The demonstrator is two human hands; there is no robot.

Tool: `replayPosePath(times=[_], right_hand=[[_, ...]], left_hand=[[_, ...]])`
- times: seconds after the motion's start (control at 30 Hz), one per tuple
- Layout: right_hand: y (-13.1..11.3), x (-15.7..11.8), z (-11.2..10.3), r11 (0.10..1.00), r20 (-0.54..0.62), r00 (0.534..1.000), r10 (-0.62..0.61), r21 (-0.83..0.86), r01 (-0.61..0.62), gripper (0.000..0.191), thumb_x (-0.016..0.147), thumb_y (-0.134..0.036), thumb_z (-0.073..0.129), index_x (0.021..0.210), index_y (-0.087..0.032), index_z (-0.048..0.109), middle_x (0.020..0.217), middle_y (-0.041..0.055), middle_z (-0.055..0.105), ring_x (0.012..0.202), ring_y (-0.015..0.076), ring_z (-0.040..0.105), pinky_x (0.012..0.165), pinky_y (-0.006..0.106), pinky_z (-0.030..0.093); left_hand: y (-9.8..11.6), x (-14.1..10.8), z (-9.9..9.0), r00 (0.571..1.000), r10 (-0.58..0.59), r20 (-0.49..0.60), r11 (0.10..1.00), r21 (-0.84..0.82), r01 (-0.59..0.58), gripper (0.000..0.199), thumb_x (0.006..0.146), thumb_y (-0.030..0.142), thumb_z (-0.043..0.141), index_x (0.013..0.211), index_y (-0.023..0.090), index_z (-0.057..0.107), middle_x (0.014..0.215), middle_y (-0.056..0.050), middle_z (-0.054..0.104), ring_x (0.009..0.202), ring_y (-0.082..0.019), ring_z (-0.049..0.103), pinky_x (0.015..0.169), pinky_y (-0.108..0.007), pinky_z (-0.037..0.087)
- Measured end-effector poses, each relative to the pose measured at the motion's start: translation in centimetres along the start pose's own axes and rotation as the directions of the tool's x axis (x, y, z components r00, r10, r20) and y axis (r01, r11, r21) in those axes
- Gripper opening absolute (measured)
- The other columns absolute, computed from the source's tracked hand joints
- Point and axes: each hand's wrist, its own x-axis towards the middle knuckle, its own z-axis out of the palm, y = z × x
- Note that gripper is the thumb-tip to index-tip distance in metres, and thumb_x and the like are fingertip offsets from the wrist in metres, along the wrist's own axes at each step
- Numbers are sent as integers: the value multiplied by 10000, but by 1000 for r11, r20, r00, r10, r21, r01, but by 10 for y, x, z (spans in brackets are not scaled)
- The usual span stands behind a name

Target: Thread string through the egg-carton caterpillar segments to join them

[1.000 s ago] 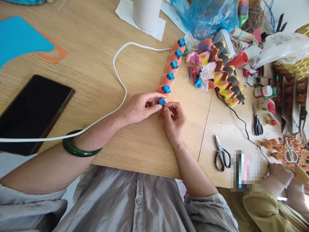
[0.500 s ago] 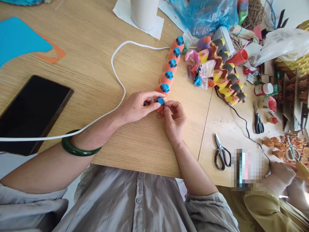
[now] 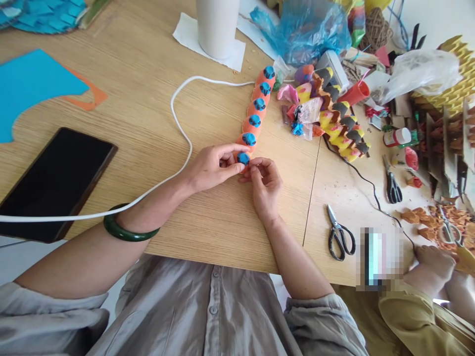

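Observation:
An orange strip of rounded bumps (image 3: 254, 110) lies on the wooden table, each bump topped with a blue piece bearing dark marks. At its near end, my left hand (image 3: 215, 165) holds the last bump between thumb and fingers, beside the blue top (image 3: 243, 158). My right hand (image 3: 267, 185) is closed at the right side of the same bump, its thumb and index finger pinched together. Whatever is between those fingertips is too small to make out. A green bangle (image 3: 129, 232) circles my left forearm.
A tablet (image 3: 55, 183) and white cable (image 3: 174, 109) lie left. A white cup (image 3: 217, 29) stands behind. Right are black-handled scissors (image 3: 339, 235), painted carton pieces (image 3: 343, 123) and a blue bag (image 3: 308, 29). Another person's hand (image 3: 434, 264) is at far right.
The view has shifted slightly, so the table items appear moved. Both hands remain at the strip's near end, where more of the last blue top now shows.

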Motion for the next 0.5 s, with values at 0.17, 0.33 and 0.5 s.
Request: replayPosePath(times=[0.17,0.33,0.5], right_hand=[[2,3,-2,999,-138,990,-23,46,30,101,948,-344,606,964,-249,576,877,-13,579,639,85,563,547,218,567],[8,7,-6,998,-163,987,3,58,6,110,914,-336,607,964,-246,569,837,-21,582,615,91,559,533,225,546],[6,7,-5,995,-150,988,23,103,-7,155,868,-356,641,938,-221,613,827,-23,602,579,79,545,510,215,540]], left_hand=[[6,-4,-4,980,-109,-164,964,-260,64,309,879,386,690,1115,201,765,571,59,430,507,-89,319,475,-250,255],[3,-3,-6,915,-169,-368,934,-355,30,231,879,378,683,749,188,696,564,53,366,483,-71,277,433,-240,204],[5,-6,-2,879,-163,-448,940,-342,-1,203,898,382,672,854,191,723,554,72,362,461,-71,283,424,-229,234]])
